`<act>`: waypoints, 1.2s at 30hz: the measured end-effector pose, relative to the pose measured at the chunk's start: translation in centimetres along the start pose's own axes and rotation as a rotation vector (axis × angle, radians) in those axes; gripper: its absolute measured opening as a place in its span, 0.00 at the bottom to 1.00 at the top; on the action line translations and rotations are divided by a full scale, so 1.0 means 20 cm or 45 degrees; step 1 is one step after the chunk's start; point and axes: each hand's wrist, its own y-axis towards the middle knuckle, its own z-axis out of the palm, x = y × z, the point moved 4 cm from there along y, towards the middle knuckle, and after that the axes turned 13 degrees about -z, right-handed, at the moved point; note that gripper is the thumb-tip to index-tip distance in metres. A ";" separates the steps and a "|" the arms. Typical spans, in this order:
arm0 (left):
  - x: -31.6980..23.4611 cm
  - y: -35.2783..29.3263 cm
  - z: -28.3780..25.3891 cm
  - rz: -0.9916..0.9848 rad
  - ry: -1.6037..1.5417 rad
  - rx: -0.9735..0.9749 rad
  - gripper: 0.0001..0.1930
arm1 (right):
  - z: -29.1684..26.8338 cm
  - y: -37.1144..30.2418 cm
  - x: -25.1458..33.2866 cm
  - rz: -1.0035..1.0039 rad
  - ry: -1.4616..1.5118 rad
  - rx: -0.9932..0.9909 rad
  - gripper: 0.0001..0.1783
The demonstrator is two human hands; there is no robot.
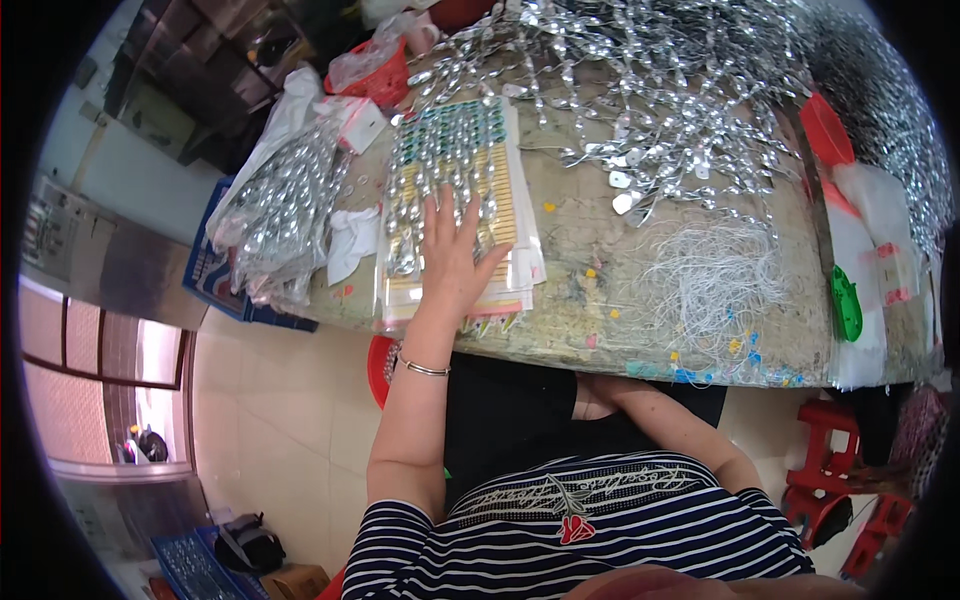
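My left hand [458, 255] lies flat with fingers spread on a clear-covered sheet [508, 210]. Rows of silvery, drop-shaped beaded strands [440, 165] run along this sheet, with green pieces at its far end and yellow strips down its side. The fingertips touch the strands. My right forearm [665, 415] reaches toward the table's front edge, and the hand itself is hidden beneath it. Just left of the sheet are a crumpled white wrapper [352, 243] and a plastic bag of silvery strands [290, 190].
Silvery strands [650, 60] heap across the table's far side. A tangle of white cords [715, 270] lies right of centre. A green plastic holder [846, 303] is at the right edge, a red basket [378, 75] at far left. Red stools [830, 440] stand on the floor.
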 end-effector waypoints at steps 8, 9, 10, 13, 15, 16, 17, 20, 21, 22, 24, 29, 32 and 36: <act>0.00 0.09 0.12 -0.012 0.227 0.198 0.35 | 0.06 0.04 -0.11 0.150 0.878 -0.302 0.26; -0.01 0.09 0.13 -0.026 0.262 0.219 0.35 | 0.05 0.06 -0.11 0.148 0.840 -0.282 0.26; -0.02 0.09 0.14 -0.009 0.251 0.226 0.35 | 0.03 0.08 -0.11 0.146 0.801 -0.263 0.26; -0.02 0.09 0.15 -0.115 0.322 0.175 0.34 | -0.02 0.09 -0.12 0.144 0.694 -0.191 0.26; -0.02 0.10 0.18 -0.138 0.346 0.174 0.34 | -0.06 0.03 -0.13 0.139 0.622 -0.143 0.25; -0.02 0.11 0.18 -0.176 0.379 0.167 0.33 | -0.06 0.05 -0.13 0.137 0.587 -0.119 0.25; -0.02 0.12 0.19 -0.179 0.385 0.174 0.34 | -0.04 0.09 -0.07 0.138 0.555 -0.097 0.25; -0.01 0.14 0.20 -0.161 0.361 0.188 0.34 | -0.08 0.08 -0.05 0.141 0.458 -0.031 0.25; -0.01 0.15 0.20 -0.164 0.345 0.202 0.34 | -0.10 0.05 -0.06 0.140 0.426 -0.007 0.24; 0.00 0.15 0.20 -0.148 0.342 0.209 0.34 | -0.10 0.07 -0.06 0.138 0.395 0.018 0.24; 0.03 0.15 0.20 -0.139 0.318 0.230 0.35 | -0.12 0.06 -0.03 0.127 0.337 0.071 0.24; 0.07 0.09 0.13 -0.080 0.059 0.195 0.30 | -0.07 -0.10 0.05 0.095 0.214 0.258 0.23; -0.08 -0.02 -0.01 -0.086 -0.159 0.047 0.23 | -0.09 -0.17 0.06 0.087 0.132 0.385 0.23; -0.14 -0.29 -0.14 -0.085 -0.349 -0.168 0.13 | -0.13 -0.23 0.14 0.070 0.129 0.462 0.17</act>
